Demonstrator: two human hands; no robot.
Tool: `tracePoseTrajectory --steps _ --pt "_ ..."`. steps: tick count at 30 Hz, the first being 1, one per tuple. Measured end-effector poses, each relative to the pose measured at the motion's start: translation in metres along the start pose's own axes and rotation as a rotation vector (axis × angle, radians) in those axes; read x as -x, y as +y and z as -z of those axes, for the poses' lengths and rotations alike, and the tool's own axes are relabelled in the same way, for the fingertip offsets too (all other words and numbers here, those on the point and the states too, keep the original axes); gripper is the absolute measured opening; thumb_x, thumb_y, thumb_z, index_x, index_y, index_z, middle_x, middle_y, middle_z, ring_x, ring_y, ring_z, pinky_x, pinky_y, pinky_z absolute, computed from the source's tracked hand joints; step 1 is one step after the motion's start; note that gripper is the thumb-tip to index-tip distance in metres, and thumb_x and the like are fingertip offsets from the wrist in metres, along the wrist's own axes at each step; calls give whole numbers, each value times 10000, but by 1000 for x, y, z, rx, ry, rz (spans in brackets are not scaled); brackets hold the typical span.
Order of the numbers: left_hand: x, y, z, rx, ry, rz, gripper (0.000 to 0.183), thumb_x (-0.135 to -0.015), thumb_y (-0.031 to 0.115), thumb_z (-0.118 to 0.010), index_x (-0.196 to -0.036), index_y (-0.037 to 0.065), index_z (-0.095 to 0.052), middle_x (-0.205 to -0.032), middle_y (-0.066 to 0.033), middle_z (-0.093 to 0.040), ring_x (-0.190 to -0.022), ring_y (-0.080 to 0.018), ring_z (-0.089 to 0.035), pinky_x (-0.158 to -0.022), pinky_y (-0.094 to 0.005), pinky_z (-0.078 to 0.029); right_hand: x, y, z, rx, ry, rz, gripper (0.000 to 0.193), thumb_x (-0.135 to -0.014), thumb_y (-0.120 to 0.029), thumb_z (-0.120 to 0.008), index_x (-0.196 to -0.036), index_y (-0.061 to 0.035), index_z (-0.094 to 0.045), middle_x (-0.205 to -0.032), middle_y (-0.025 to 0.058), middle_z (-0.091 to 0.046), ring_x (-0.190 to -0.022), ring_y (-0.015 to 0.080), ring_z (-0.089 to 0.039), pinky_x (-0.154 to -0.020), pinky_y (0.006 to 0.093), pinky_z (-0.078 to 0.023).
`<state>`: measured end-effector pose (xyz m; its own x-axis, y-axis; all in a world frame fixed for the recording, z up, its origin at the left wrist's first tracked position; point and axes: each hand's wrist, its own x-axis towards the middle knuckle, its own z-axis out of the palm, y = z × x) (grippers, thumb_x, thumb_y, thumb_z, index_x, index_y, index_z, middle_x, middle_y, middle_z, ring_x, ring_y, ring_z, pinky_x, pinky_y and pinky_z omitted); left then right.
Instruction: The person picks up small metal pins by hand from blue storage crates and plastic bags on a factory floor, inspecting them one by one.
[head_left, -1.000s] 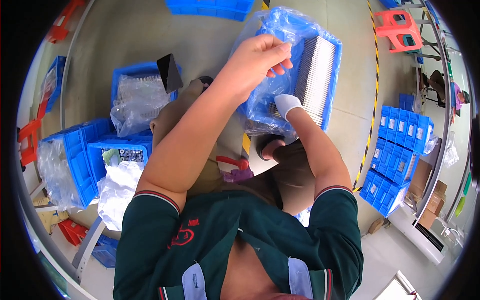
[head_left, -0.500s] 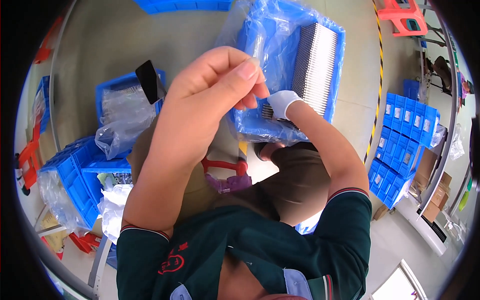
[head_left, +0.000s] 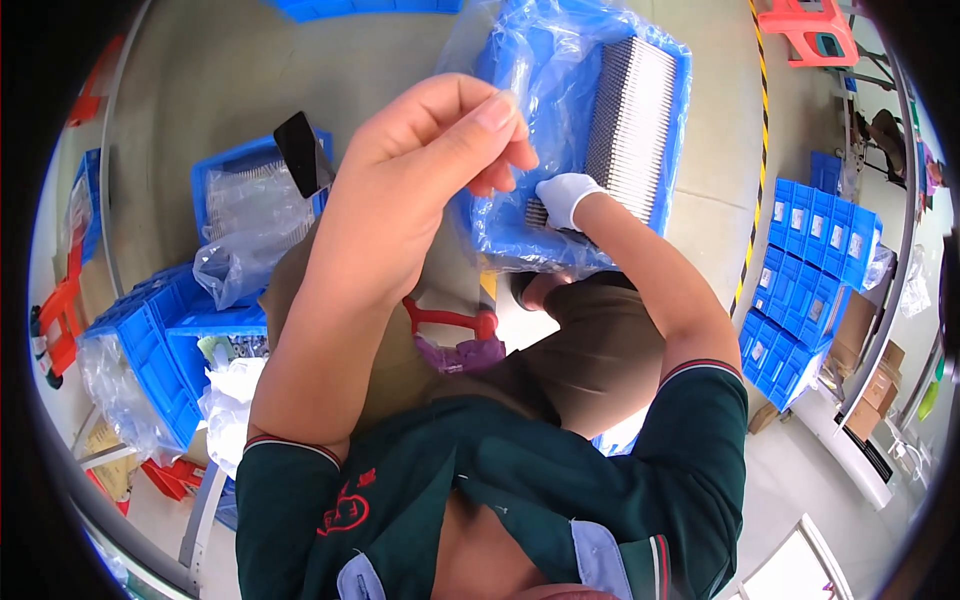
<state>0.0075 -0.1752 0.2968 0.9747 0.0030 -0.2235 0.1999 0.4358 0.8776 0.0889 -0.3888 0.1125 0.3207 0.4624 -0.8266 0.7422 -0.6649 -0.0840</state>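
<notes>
My bare left hand (head_left: 425,150) is raised in the middle, close to the camera. Its thumb presses against the curled forefinger; anything pinched there is too small or hidden to make out. Farther off, my right hand (head_left: 570,200), in a white glove, reaches into a blue plastic bin (head_left: 682,110). Its fingers curl down at the near end of the bin, beside a few dark-and-silver thin parts (head_left: 537,213). Their tips are hidden. A long row of tightly packed slim metal parts (head_left: 640,120) fills the bin's right side. Clear plastic film (head_left: 545,85) lines the rest.
Left of my arm, a smaller blue bin (head_left: 203,185) holds parts under clear film, with a black flat slab like a phone (head_left: 297,155) at its edge. Stacked blue bins (head_left: 815,235) and a red stool (head_left: 815,30) stand right. A red frame wrapped in purple (head_left: 465,320) sits between my legs.
My left hand has risen slightly with its pinch unchanged. My right hand has shifted a little up in the picture, still at the near end of the bin.
</notes>
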Motion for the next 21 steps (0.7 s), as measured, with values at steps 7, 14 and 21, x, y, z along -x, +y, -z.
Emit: tracePoseTrajectory --steps 7,14,21 --pt "-1 -4 3 2 4 -38 213 -880 245 -484 -873 45 -559 -805 -46 -571 -689 -89 -481 -651 -218 -395 -7 5 5 55 -46 -13 319 -673 -201 -686 -944 -47 -617 -930 145 -621 -887 290 -597 -740 369 -488" --pt "-2 -5 0 -8 -14 -31 211 -881 250 -487 -859 54 -565 -799 -34 -576 -685 -85 -488 -655 -217 -396 2 -1 -2 81 -50 -14 280 -683 -176 -665 -929 -48 -626 -928 143 -621 -892 292 -596 -743 369 -485" --pt "-22 -21 7 -46 53 28 190 -874 257 -504 -835 77 -554 -782 -23 -584 -671 -76 -498 -626 -211 -397 35 -6 22 -6 115 -125 206 -748 -133 -554 -909 -45 -647 -959 167 -614 -884 301 -602 -741 364 -489"
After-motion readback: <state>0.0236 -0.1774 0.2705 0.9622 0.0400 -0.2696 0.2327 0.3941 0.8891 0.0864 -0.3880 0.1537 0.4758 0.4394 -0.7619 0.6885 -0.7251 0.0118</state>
